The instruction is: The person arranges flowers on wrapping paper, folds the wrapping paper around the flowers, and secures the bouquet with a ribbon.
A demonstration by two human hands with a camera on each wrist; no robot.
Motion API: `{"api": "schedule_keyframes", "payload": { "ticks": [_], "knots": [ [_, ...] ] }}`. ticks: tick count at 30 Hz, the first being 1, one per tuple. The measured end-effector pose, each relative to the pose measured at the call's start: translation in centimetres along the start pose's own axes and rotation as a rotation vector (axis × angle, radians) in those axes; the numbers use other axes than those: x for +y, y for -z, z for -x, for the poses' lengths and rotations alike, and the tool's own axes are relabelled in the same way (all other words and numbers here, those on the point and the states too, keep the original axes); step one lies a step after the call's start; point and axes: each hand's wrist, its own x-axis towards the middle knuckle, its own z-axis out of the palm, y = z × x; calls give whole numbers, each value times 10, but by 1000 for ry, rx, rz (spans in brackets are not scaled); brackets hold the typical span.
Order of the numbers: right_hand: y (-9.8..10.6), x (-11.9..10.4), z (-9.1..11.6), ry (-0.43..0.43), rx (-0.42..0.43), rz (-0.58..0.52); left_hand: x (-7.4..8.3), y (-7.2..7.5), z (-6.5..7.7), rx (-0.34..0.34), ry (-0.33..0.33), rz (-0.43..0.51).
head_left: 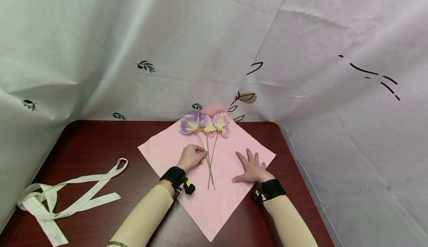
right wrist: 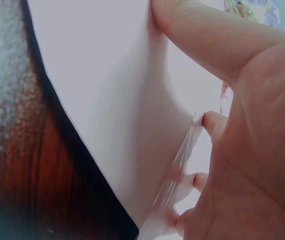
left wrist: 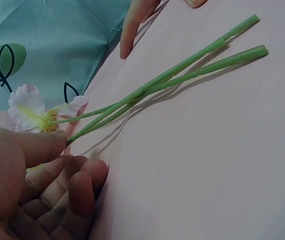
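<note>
A sheet of pink wrapping paper [head_left: 210, 210] lies cornerwise on the table. On its upper part rest artificial flowers: a purple-and-yellow one [head_left: 190, 123], a pale yellow one [head_left: 208, 127] and a pink one [head_left: 221, 122]. Their long green stems [left wrist: 192, 65] cross lower down. My left hand [head_left: 192, 156] pinches a stem between thumb and fingertips above the crossing, its other fingers curled below. Spread out over the paper's right side, my right hand [head_left: 252, 169] touches it with straight fingers. Around its fingertips the paper wrinkles in the right wrist view.
A white ribbon [head_left: 97, 201] with printed letters lies looped on the left of the dark red wooden table [head_left: 110, 143]. Behind the table's far edge hangs a pale curtain [head_left: 200, 46] with leaf prints, continuing along the right side.
</note>
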Motion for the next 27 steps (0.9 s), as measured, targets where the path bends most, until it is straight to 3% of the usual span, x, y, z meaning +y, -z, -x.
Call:
{"api": "schedule_keyframes", "payload": {
  "ticks": [6,13,21,24,27],
  "knots": [
    [-3,-1,-1,-1,-8,0,-1,4,5,-2,0,-33],
    [0,-4,2,11,4,2,-6,18,14,-12,-60,-113],
    [2,3,1,23,7,4,-7,23,18,-20,-73,-124],
    [1,2,1,19,9,16,-12,26,21,-10,-128,-162],
    [-1,2,2,17,11,13,-19,33,31,-14,-259,-259]
  ]
}}
